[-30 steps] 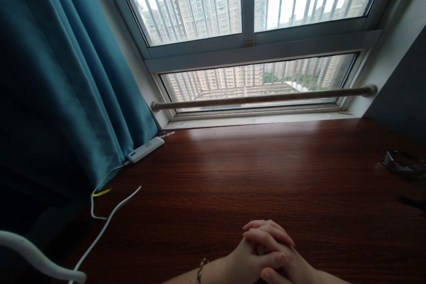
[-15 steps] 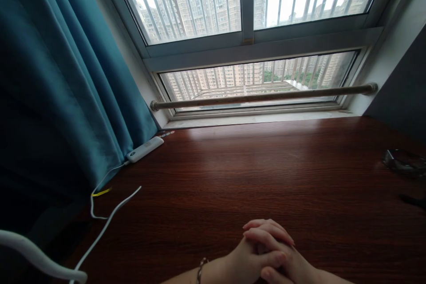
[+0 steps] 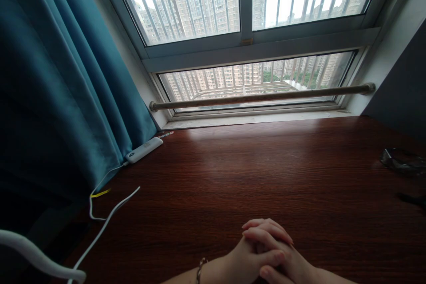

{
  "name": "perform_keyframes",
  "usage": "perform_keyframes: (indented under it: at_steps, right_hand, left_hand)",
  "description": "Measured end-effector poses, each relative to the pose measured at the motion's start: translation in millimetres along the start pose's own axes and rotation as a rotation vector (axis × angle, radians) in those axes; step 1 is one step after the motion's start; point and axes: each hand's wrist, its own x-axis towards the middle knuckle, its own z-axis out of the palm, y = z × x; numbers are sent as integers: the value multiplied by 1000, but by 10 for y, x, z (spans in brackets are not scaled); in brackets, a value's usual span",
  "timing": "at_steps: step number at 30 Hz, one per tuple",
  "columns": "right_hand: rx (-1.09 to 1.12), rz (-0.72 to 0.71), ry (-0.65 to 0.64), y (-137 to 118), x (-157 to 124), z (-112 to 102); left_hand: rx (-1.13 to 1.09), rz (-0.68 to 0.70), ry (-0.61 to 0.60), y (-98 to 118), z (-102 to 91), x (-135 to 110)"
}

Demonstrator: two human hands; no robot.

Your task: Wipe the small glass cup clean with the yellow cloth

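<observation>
My two hands rest clasped together on the dark wooden desk (image 3: 253,173) at the bottom centre of the head view. My left hand (image 3: 242,262) comes in from the lower left with a thin bracelet (image 3: 200,270) on its wrist. My right hand (image 3: 297,269) comes in from the lower right. Their fingers are folded over one another, closed, and nothing shows between them. No other object lies within reach of the fingers.
A white flat device (image 3: 144,149) with a white cable (image 3: 109,217) lies at the desk's left edge beside a teal curtain (image 3: 56,97). A dark pair of glasses (image 3: 402,160) sits at the far right. A metal rail (image 3: 262,96) runs below the barred window.
My hands have stayed clasped in the same place. The view has shifted very slightly.
</observation>
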Motion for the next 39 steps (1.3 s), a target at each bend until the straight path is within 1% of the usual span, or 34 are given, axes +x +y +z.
perform_keyframes:
  at_steps: [7, 13, 39]
  right_hand:
    - [4, 3, 0, 3, -6, 8]
    - [2, 6, 8, 6, -6, -16]
    - [-9, -12, 11, -23, 7, -9]
  left_hand:
    - [12, 19, 6, -7, 6, 0]
    - [-22, 7, -1, 2, 5, -1]
    - [-2, 8, -16, -10, -6, -10]
